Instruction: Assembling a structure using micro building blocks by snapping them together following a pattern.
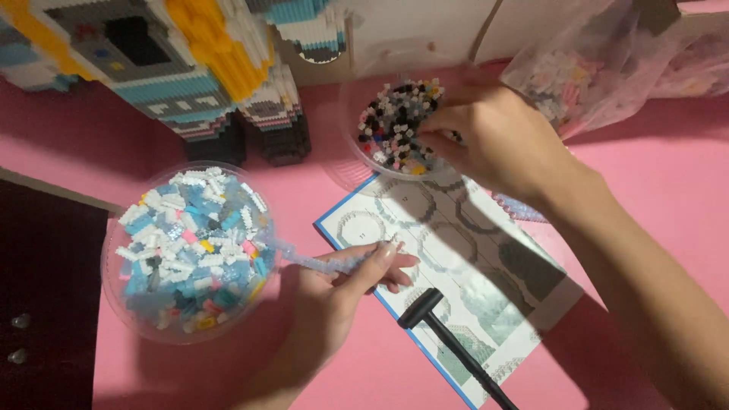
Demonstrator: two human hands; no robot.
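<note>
Pink tabletop [668,197] bears an instruction booklet [456,288] and black hammer tool [448,338]; left hand [342,292] pinches a pale-blue brick strip [311,262] beside the blue-and-white brick bowl [190,250], right hand [493,137], fingers together, dips into the farther black-bead bowl [395,125].

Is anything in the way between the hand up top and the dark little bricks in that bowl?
Nothing visible is. The right hand already has its fingertips in the clear bowl, touching the dark bricks. The left hand holds a strip of pale blue bricks off to the side.
</note>
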